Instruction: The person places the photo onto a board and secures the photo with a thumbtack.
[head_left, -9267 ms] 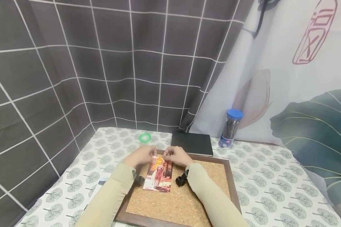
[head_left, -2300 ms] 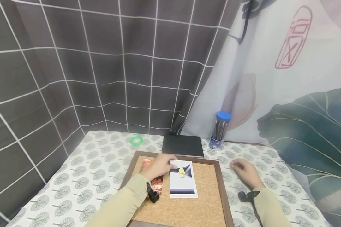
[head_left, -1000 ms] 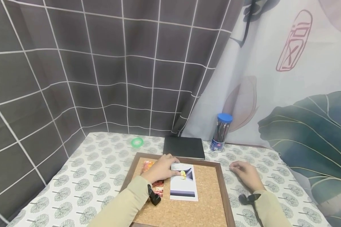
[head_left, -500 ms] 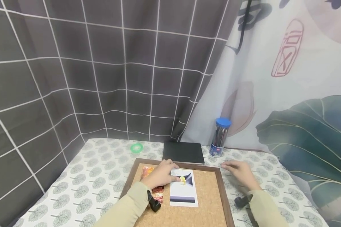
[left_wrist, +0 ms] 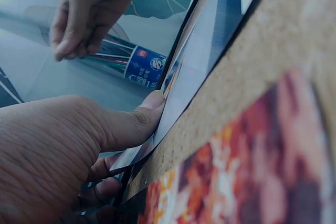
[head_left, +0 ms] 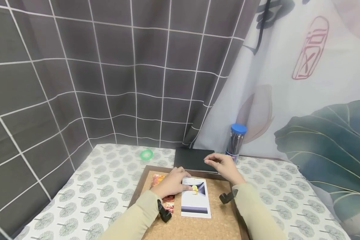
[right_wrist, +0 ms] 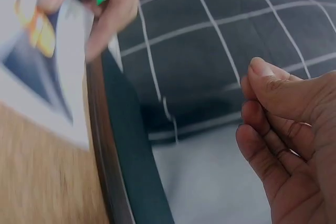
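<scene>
Hands: two, both yours, both in view. Your left hand [head_left: 172,183] holds the upper left corner of the white card [head_left: 195,203], thumb on the printed face, fingers curled at the edge. Your right hand [head_left: 225,166] is raised near the board's far right corner, fingers curled in, thumb tip close to the forefinger tip; whether anything small sits between them, you cannot tell.

Cards: two on one cork board [head_left: 198,230]. The white card carries one small yellow figure and lies right of the red-orange photo [head_left: 169,204], a strip of cork between them. Your left hand covers part of the photo.

Board frame: one, dark brown wood [head_left: 142,181], flat on the tabletop [head_left: 108,193].

Beyond the board, three items: one black book [head_left: 193,159] just behind the frame; one blue-lidded container [head_left: 235,140], upright, with several thin sticks inside, too crowded to count; one green ring [head_left: 142,155] to the left, well apart from the container.

Wrist devices: two, black, one on your left wrist [head_left: 165,215], one on your right wrist [head_left: 228,197].
</scene>
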A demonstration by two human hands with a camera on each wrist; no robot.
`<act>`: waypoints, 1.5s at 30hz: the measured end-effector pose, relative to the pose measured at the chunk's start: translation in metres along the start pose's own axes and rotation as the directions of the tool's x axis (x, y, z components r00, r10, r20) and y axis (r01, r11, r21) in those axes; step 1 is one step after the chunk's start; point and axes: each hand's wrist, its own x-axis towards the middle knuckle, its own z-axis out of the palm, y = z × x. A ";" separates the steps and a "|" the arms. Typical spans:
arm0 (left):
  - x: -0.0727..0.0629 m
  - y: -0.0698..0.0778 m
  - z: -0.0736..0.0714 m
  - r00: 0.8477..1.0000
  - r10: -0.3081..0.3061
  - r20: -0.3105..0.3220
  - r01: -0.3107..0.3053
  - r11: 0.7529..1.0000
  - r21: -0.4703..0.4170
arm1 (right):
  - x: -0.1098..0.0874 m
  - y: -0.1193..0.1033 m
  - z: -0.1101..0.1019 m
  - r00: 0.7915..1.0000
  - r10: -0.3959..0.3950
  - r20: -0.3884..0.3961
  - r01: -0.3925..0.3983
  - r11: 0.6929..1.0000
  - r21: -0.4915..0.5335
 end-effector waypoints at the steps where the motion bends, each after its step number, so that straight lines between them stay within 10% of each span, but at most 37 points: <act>1: 0.000 0.000 0.000 1.000 0.000 0.004 0.000 1.000 -0.003 | 0.001 -0.002 0.004 1.000 0.002 -0.003 -0.002 1.000 0.017; 10: 0.002 0.001 -0.001 1.000 -0.003 0.013 0.003 1.000 -0.003 | -0.010 0.011 0.040 0.985 0.148 0.088 -0.163 0.963 0.212; 22: 0.003 0.002 -0.004 1.000 -0.011 0.011 0.011 1.000 -0.005 | -0.016 0.033 0.048 0.977 0.003 0.212 -0.020 0.997 0.078; 45: 0.003 0.002 -0.007 1.000 0.006 0.027 -0.007 1.000 0.020 | -0.016 0.031 0.046 0.971 0.018 0.237 -0.024 0.999 0.024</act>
